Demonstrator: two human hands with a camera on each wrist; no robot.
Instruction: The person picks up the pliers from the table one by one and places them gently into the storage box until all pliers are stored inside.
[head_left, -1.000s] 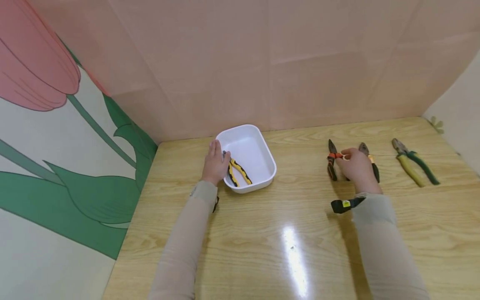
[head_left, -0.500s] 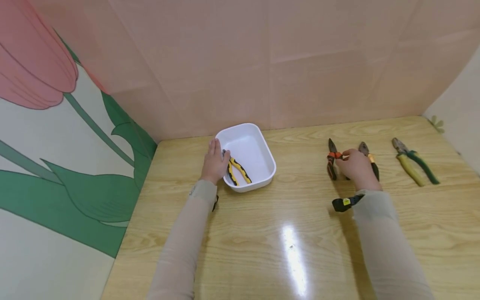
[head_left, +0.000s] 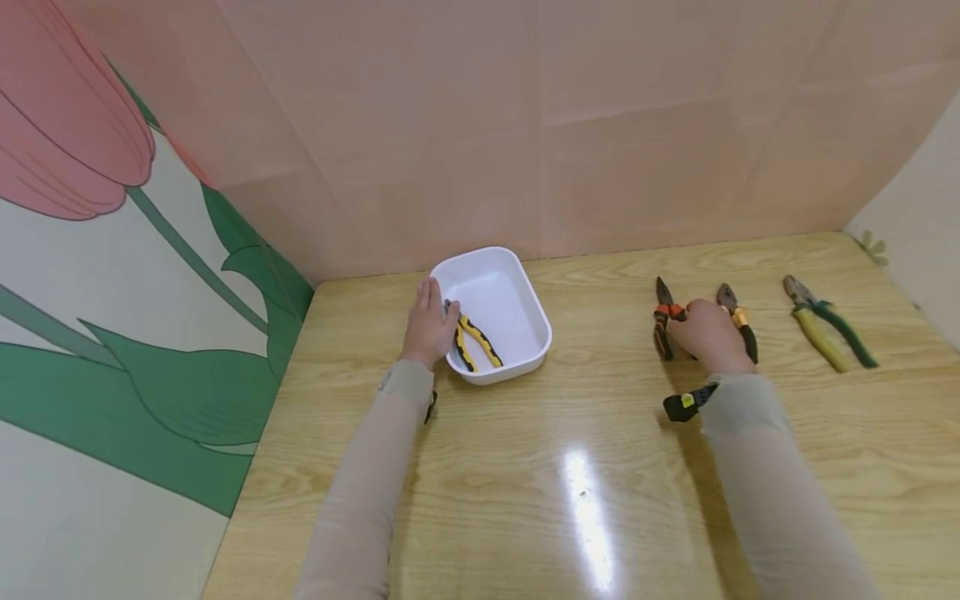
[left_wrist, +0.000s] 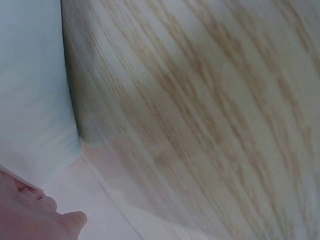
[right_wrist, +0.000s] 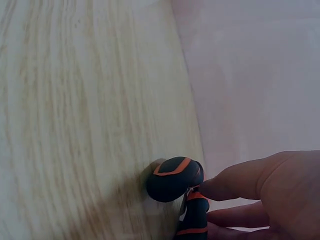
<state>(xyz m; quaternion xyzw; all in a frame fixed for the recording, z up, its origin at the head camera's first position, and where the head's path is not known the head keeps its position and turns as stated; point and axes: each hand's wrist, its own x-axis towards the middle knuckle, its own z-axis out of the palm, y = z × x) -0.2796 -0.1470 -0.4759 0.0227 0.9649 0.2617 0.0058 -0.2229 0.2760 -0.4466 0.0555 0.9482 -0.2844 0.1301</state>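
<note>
R hand (head_left: 705, 335) seems to pinch, thumb vs. fingertips, the R handle of slim pointed metal pliers w/ black-and-orange-red grips (head_left: 663, 317); finger seat part hidden. Pliers nr back edge of wood-grain table (head_left: 510, 483), R half, long axis approx. front-to-back: jaws twd back edge, tipped slightly L, handle ends twd person. Grip is on tool's R side, so rest of it lies L of hand, same side as white rounded-rect. plastic tray (head_left: 487, 377), well apart, at back edge twd back L corner. R hand far nearer; L hand (head_left: 430, 327) rests on tray's L rim, fingers fairly straight. Inside, by L wall: yellow-and-black-handled pliers (head_left: 482, 339). Just R of R hand: black-handled pliers w/ orange-yellow band (head_left: 741, 319); farther, twd back R corner, yellow-and-green-handled pliers (head_left: 819, 337). Tabletop shiny, glare streak (head_left: 588, 517) nr middle. Room: creased pink sheet (head_left: 480, 125) behind, tulip mural (head_left: 75, 108) L, pale wall (head_left: 926, 200) R.
</note>
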